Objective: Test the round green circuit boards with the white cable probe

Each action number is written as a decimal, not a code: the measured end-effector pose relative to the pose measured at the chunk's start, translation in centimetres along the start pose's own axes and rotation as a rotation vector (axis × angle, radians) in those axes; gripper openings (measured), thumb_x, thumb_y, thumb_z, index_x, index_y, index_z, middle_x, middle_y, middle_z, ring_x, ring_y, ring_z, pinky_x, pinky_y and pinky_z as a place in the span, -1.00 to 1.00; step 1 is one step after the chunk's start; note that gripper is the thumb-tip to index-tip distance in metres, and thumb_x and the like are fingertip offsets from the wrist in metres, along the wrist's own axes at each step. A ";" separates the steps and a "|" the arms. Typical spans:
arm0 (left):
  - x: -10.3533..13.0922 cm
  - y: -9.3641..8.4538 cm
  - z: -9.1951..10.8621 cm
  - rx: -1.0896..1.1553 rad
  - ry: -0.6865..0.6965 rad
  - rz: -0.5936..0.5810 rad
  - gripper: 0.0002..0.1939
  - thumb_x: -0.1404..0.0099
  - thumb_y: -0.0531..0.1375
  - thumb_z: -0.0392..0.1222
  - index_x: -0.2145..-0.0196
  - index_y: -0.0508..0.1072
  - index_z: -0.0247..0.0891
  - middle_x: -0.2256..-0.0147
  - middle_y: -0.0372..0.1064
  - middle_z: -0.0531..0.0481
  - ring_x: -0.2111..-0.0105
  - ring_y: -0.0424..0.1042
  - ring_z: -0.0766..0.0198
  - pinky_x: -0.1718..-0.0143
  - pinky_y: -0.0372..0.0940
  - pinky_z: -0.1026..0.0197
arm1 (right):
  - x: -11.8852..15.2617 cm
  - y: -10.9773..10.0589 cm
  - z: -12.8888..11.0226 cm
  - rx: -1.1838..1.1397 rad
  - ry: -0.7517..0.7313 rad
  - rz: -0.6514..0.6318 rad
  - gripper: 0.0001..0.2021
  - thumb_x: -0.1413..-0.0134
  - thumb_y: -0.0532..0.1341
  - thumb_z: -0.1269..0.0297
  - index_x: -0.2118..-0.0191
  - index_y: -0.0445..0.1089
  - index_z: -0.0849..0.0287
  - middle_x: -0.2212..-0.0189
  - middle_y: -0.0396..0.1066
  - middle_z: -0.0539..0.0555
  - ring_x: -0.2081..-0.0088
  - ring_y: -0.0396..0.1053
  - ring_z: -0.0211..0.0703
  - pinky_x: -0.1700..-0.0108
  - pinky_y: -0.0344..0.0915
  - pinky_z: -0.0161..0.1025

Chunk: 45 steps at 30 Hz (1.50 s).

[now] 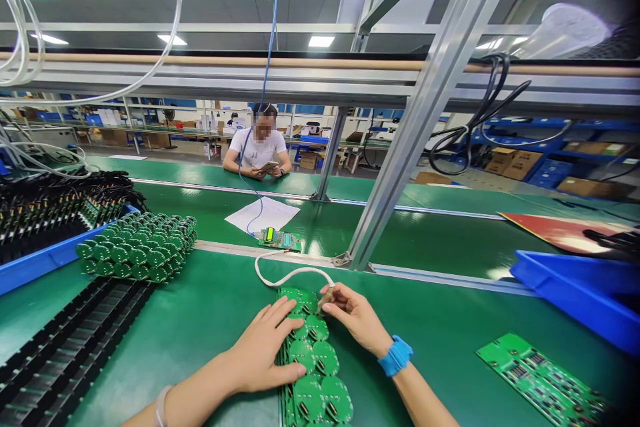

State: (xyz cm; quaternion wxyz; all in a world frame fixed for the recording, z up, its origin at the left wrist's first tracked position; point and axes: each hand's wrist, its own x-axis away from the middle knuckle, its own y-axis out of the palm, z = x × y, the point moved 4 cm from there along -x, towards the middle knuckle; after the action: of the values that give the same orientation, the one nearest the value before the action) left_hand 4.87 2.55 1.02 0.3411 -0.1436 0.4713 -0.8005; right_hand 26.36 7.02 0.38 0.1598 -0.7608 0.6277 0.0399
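A panel of round green circuit boards lies on the green bench in front of me, at the top of what looks like a stack. My left hand rests on its left side with the fingers spread. At the panel's far right corner, my right hand pinches a small tan connector. From the connector a white cable loops back to a small green test board with a lit yellow-green display. Whether the connector touches the panel's contacts I cannot tell.
Stacked round circuit boards sit at the left by a black slotted rack and a blue bin of cabled boards. Rightward are a metal post, a blue tray and a green board. A person sits opposite.
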 end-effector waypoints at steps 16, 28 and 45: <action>-0.1 0.1 -0.1 0.005 -0.017 -0.012 -0.29 -0.24 0.27 0.04 -0.26 0.17 -0.16 -0.37 -0.20 -0.15 -0.35 -0.23 -0.08 -0.30 -0.13 -0.21 | 0.1 0.0 -0.7 0.141 -0.031 -0.021 -0.74 -0.09 0.28 0.08 0.24 0.37 0.17 0.42 0.46 0.04 0.37 0.41 -0.13 0.22 0.37 -0.20; -0.1 0.1 -0.1 0.010 -0.010 -0.006 -0.30 -0.24 0.27 0.05 -0.26 0.17 -0.16 -0.37 -0.20 -0.16 -0.35 -0.22 -0.10 -0.30 -0.14 -0.21 | 0.0 0.1 -0.9 0.251 -0.042 -0.044 -0.80 -0.11 0.23 0.13 0.28 0.38 0.18 0.44 0.41 0.02 0.39 0.34 -0.14 0.27 0.30 -0.22; 0.0 0.1 -0.1 0.002 -0.016 -0.012 -0.29 -0.24 0.27 0.05 -0.25 0.18 -0.18 -0.37 -0.19 -0.18 -0.35 -0.22 -0.09 -0.30 -0.13 -0.21 | 0.1 0.2 -0.6 0.254 -0.041 -0.052 -0.77 -0.13 0.22 0.10 0.25 0.38 0.19 0.42 0.42 0.04 0.37 0.36 -0.13 0.25 0.32 -0.22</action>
State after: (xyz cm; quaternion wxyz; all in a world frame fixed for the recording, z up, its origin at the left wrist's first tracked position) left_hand 4.89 2.58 0.86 0.3401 -0.1523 0.4670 -0.8019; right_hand 26.12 6.68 0.89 0.2688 -0.7494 0.6044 -0.0286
